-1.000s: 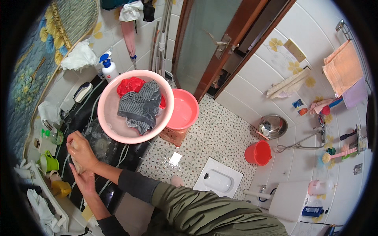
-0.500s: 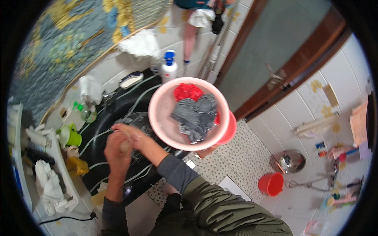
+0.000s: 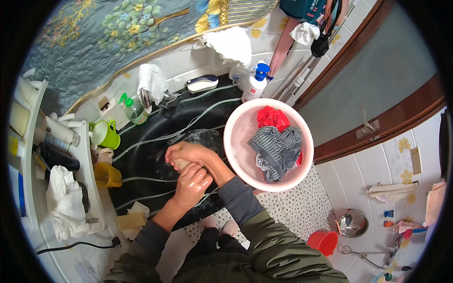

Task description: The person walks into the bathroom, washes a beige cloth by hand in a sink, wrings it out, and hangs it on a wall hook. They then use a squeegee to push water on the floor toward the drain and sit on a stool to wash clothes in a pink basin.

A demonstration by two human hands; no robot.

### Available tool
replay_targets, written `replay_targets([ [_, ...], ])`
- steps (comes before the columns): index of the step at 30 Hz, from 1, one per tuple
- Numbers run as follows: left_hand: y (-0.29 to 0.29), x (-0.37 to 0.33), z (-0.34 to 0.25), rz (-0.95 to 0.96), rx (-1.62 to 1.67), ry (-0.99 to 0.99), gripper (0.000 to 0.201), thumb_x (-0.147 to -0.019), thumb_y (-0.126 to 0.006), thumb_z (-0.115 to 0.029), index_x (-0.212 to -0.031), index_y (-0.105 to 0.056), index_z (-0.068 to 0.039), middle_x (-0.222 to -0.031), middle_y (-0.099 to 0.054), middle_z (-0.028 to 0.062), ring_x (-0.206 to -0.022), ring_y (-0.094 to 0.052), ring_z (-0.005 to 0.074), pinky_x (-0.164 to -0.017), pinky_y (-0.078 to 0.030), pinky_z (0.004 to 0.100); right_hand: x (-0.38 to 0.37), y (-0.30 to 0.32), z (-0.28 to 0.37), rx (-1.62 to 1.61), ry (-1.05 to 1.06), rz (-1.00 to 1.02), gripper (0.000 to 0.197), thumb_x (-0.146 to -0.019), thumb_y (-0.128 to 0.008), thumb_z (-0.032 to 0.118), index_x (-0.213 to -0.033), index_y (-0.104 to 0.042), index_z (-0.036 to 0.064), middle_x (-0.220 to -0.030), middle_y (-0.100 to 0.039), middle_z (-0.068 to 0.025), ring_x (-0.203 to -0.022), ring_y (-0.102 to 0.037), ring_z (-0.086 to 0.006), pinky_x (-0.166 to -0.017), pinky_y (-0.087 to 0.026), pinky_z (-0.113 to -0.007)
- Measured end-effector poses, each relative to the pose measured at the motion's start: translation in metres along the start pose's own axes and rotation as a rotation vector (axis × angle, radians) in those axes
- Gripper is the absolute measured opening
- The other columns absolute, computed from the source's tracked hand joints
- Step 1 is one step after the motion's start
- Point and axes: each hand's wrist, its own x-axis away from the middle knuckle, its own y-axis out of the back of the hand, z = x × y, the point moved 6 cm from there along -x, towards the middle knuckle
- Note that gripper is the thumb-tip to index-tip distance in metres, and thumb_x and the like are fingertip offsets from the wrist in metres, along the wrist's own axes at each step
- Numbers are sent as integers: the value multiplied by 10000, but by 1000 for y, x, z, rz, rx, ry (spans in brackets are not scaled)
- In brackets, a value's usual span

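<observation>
Over the black sink point(image 3: 141, 158) both hands are pressed together, wet and shiny. My right hand point(image 3: 187, 153) reaches across from the right and folds over a small pale wet cloth point(image 3: 181, 164), mostly hidden by fingers. My left hand point(image 3: 194, 183) is closed against it from below, its fingers by the right wrist. Suds and water lie in the bowl under them. On the right, a pink basin point(image 3: 234, 155) of cloudy water holds a grey striped garment point(image 3: 276, 151) and a red cloth point(image 3: 273, 118).
Along the back edge stand a scrub brush point(image 3: 202, 83), a blue-topped white pump bottle point(image 3: 255, 84) and a green spray bottle point(image 3: 135, 111). At left are a green cup point(image 3: 106, 134), a yellow cup point(image 3: 107, 175) and a soap bar point(image 3: 130, 220). A red bucket point(image 3: 323, 242) stands on the floor.
The view has shifted, so the sink and basin appear farther right. My left hand has turned and come lower beside the right wrist. The pale cloth stays between both hands.
</observation>
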Motion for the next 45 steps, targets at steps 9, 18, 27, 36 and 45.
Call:
replay_targets([
  [9,-44,39,-4,307,-144,-214,139,-660,-612,-160,-746,-681,-75,-883,-644,67,-886,-621,212,-770,-488,331,-3,-18,-17,341,-5,-18,128,-829,-513,44,-804,-617,-25,-676,-609,-96,-557,-590,-187,-498,-476,-317],
  [18,-85,46,-7,582,-268,-200,227,-831,-541,-204,-977,-689,-114,-1051,-659,114,-1018,-620,235,-868,-472,397,17,-24,-11,514,-24,-194,110,-830,-537,58,-862,-615,-13,-668,-632,-111,-529,-609,-198,-497,-490,-344],
  [27,-110,71,0,588,-363,-165,273,-873,-505,-244,-1063,-660,-123,-1099,-646,104,-1059,-598,256,-912,-439,440,40,-45,4,770,93,-292,136,-809,-522,64,-914,-605,36,-699,-637,-135,-535,-619,-229,-543,-488,-371],
  [36,-111,66,-7,598,-322,-180,256,-866,-515,-237,-1041,-660,-118,-1076,-648,99,-1034,-604,257,-891,-450,436,51,-48,3,907,47,-438,179,-834,-557,136,-987,-598,52,-932,-666,-194,-924,-635,-379,-772,-490,-471],
  [45,-112,69,12,575,-337,-162,240,-860,-524,-229,-1019,-660,-113,-1053,-650,95,-1010,-611,259,-871,-460,432,73,-64,19,918,180,-561,204,-854,-520,120,-1005,-602,11,-874,-656,-248,-847,-640,-434,-731,-512,-511],
])
